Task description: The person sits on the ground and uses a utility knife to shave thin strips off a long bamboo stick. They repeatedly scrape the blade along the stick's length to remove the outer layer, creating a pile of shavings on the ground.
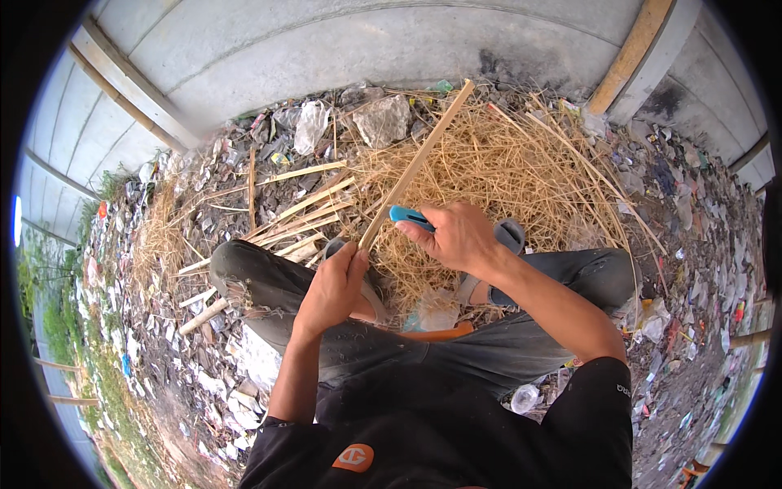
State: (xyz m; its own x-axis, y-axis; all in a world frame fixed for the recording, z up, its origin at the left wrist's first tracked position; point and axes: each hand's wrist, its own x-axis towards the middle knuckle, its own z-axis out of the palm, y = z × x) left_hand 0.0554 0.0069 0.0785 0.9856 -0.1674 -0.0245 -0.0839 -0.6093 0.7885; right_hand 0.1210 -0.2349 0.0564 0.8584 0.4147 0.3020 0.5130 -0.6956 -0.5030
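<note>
beside a concrete wall (366,45), above littered ground (167,342) with straw-coloured shavings (505,159), the left hand (332,285) has fingers clamped on a bamboo strip's (427,148) near end; the right hand's (463,236) fingers grip a blue utility knife (405,214) alongside. shaving seems in hand, calling for a steady blade angle.

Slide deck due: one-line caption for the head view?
Left hand grips a pale strip; right hand holds a blue cutter beside it, straw-coloured shavings beyond.

Pale rock (383,121) (angular) near wall (342,45)
</note>
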